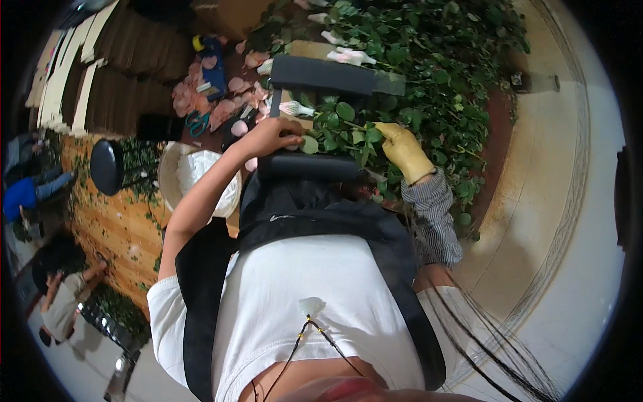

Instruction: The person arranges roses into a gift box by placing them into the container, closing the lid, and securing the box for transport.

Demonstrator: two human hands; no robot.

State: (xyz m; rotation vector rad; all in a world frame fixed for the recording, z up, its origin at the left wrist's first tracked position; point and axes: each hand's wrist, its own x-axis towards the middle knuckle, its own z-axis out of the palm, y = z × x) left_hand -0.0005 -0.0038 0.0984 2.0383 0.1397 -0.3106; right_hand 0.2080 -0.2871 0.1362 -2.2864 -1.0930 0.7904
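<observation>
In front of my chest a leafy rose stem (343,127) lies across between my hands. My right hand (400,149), in a yellow glove, is closed around its right part. My bare left hand (273,136) has its fingers curled at the leaves on the left; what is between the fingertips is hidden. Just beyond it lies a rose bud (295,108) in a white net sleeve; whether it belongs to this stem I cannot tell. A dark padded bar (308,167) runs below the stem, and a dark flat board (321,74) lies beyond.
Cut rose stems (435,80) heap up at the right and back, with several netted buds (351,56). Pink petals (194,94), teal scissors (197,123) and a blue tool (213,70) lie left. A white-lined bin (201,177) and stacked cardboard (127,74) stand there; other people work farther left.
</observation>
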